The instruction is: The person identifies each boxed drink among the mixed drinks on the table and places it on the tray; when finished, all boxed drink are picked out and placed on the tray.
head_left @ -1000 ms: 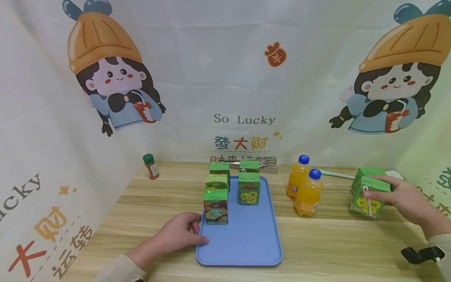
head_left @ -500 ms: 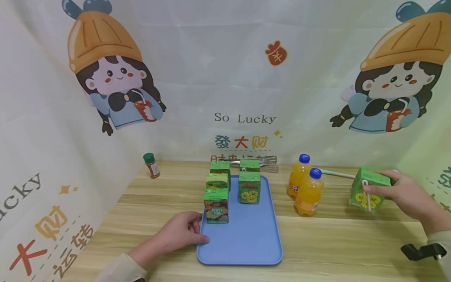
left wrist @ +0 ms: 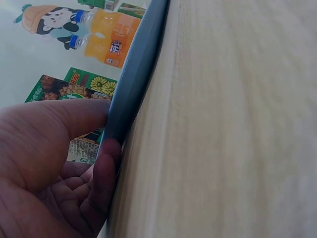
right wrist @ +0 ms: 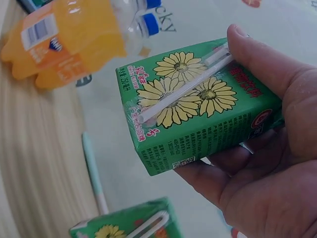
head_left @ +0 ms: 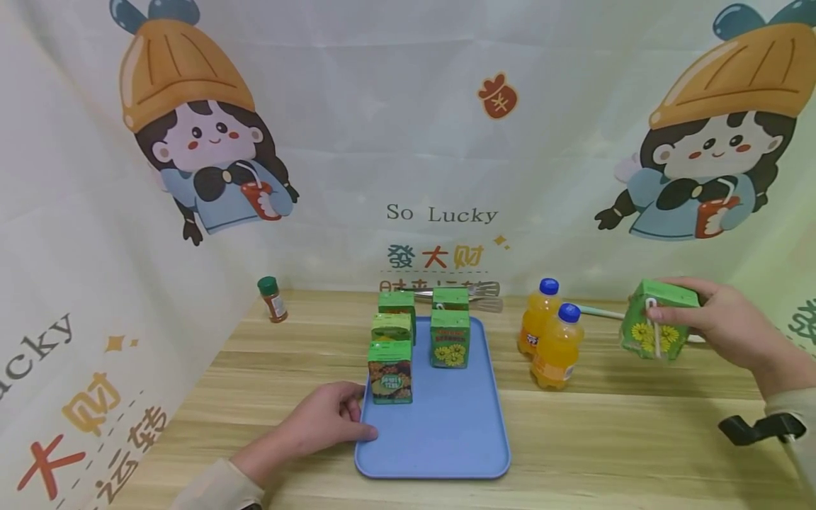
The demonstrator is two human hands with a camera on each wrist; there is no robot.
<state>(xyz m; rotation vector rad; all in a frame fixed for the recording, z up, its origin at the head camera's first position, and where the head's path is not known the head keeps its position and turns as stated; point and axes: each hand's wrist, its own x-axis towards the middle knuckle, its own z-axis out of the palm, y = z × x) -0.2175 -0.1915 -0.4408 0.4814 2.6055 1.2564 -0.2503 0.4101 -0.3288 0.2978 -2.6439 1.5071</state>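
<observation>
My right hand [head_left: 733, 326] grips a green drink carton [head_left: 666, 336] with yellow flowers and a wrapped straw on its front. The carton is raised and slightly tilted, right of the orange drink bottles. In the right wrist view the thumb lies on the straw side of the carton [right wrist: 198, 104], with fingers underneath. A second green carton [right wrist: 129, 223] shows below it there. At the left edge of a blue tray [head_left: 446, 439], my left hand [head_left: 328, 418] pinches the rim, thumb on top. Several cartons stand upright on the tray, including a brown-and-green one [head_left: 391, 375] and a flowered one [head_left: 450, 343].
Two orange drink bottles [head_left: 557, 354] with blue caps stand right of the tray. A green-lidded spice jar [head_left: 274, 301] is at the back left. Metal utensils [head_left: 484, 289] lie behind the tray, and a pale green handle [head_left: 602, 312] lies behind the bottles.
My right hand has lifted the flowered carton up and slightly left from the table. The left hand stays at the tray's edge, and the tray has not moved.
</observation>
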